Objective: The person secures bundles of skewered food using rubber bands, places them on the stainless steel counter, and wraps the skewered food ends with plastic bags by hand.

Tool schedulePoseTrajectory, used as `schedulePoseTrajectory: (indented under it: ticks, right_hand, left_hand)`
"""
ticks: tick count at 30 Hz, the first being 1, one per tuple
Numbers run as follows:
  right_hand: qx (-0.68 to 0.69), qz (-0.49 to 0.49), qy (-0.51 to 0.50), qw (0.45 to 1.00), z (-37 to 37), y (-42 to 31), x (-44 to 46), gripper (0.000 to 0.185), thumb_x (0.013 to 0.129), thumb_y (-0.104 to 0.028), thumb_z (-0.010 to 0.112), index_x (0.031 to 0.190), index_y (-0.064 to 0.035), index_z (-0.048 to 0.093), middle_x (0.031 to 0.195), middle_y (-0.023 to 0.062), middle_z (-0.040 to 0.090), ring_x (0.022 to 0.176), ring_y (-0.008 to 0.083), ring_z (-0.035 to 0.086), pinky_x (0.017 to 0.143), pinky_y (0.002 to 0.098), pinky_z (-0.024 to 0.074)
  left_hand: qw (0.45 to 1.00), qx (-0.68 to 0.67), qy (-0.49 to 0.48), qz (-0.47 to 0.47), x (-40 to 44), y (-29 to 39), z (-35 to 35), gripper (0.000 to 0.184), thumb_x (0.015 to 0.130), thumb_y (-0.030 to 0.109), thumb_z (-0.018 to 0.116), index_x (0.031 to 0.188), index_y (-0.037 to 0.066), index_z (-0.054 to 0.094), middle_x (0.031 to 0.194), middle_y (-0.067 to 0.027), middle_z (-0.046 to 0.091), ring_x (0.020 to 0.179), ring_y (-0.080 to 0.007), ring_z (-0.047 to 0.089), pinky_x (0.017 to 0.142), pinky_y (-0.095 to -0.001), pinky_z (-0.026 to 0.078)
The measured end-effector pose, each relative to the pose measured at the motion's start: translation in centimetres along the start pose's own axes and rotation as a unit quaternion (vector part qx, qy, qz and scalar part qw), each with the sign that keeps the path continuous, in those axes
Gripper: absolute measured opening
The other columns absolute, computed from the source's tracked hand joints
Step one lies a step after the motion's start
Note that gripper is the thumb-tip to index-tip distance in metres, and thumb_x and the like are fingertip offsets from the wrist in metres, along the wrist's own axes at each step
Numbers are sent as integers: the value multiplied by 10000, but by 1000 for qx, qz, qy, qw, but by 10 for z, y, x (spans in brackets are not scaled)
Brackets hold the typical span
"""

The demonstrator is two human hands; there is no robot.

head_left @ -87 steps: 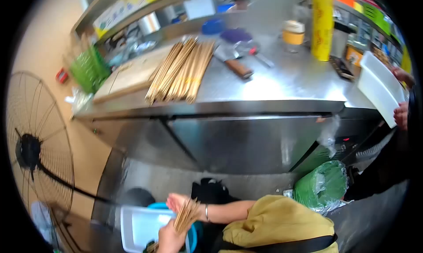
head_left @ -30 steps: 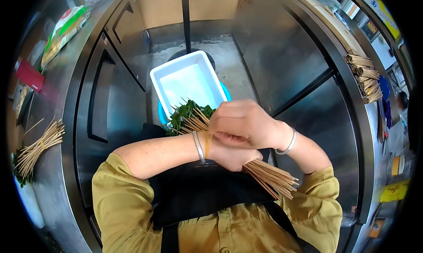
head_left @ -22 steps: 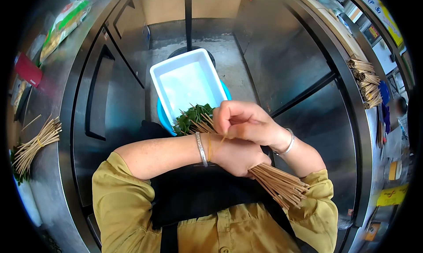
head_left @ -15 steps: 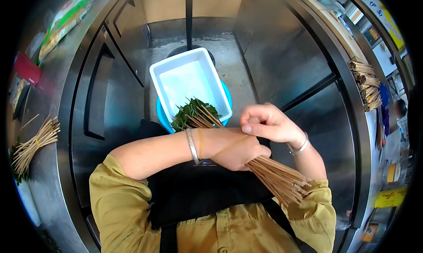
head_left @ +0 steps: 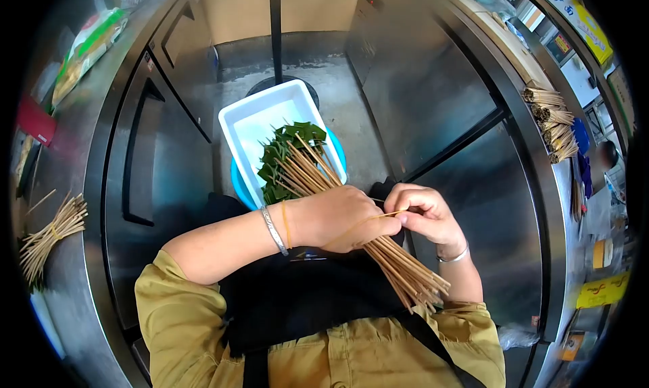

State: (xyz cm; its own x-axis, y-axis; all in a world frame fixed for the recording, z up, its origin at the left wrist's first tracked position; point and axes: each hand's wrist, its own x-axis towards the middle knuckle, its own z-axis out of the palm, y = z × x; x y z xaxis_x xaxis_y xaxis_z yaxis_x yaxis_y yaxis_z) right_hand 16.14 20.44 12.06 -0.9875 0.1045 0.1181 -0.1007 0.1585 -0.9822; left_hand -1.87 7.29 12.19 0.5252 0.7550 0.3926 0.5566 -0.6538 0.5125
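My left hand (head_left: 345,219) is wrapped round a thick bundle of wooden skewers (head_left: 409,270). Green leaves (head_left: 270,161) are threaded on the bundle's far end, which lies over a white plastic tub (head_left: 233,128). Thumb and fingers of my right hand (head_left: 429,212) pinch a thin yellow rubber band (head_left: 382,216) close beside the left hand. The band runs stretched across the back of the left hand. Another yellow band (head_left: 286,222) circles my left wrist, next to a silver bracelet (head_left: 274,231).
Beneath the tub is a blue basin (head_left: 242,185). Another skewer bundle (head_left: 57,236) lies on the left steel counter (head_left: 78,280). Several bundles of skewers (head_left: 551,121) lie on the right counter. Steel cabinets (head_left: 460,117) flank me, and a black pole (head_left: 276,36) stands ahead.
My right hand has come down beside the left and now pulls the rubber band. The left hand and skewers shifted slightly left, showing more of the leafy end.
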Motion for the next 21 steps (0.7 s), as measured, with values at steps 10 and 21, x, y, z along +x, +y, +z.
schedulePoseTrajectory:
  ticks: [10,21]
  right_hand:
    - [267,-132,151,943,-11,-19,8,233,830,-78,600,637,-76,471,748,51,502,783,188,500,732,304,396]
    - [-192,-160,85,965,-10,-57,-16,248,711,-132,761,581,-37,573,572,26,485,560,174,428,542,315,312]
  left_hand:
    - [976,19,-29,-215,-8,-22,-18,205,797,178,663,935,75,551,724,-161,614,727,-366,615,630,-441,462]
    - [956,2,-78,-284,-29,-28,-17,207,820,186,656,971,77,565,750,-175,633,721,-373,615,642,-429,474]
